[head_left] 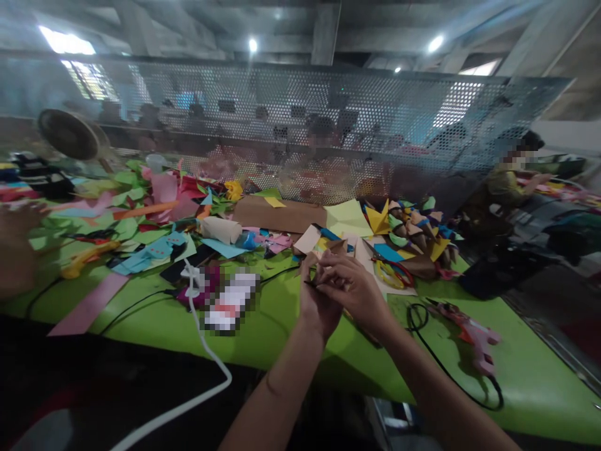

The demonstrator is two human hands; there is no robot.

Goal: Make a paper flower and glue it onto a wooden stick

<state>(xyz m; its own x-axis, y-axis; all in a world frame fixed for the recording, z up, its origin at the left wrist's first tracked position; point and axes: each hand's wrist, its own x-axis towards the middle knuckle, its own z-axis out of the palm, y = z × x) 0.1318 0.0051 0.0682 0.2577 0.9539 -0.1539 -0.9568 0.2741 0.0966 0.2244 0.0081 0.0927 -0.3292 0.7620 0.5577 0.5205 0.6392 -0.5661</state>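
Observation:
My left hand (320,307) is held palm up over the front of the green table (277,338), its fingers curled. My right hand (352,282) meets it from the right, fingers pinched together. Between them is something small and dark, mostly hidden by the fingers. Just beyond the hands lie folded pieces of coloured paper and scissors (393,275) with yellow and red handles. A pink glue gun (483,344) rests on the table to the right, its black cord looped beside it.
Left of my hands are a phone (232,302) and a white cable (204,341). A yellow glue gun (89,260), paper scraps (159,191) and brown paper (282,216) lie farther off. Paper cones (417,228) are heaped at right. A perforated screen (300,125) stands behind; a co-worker's blurred arm (16,250) shows left.

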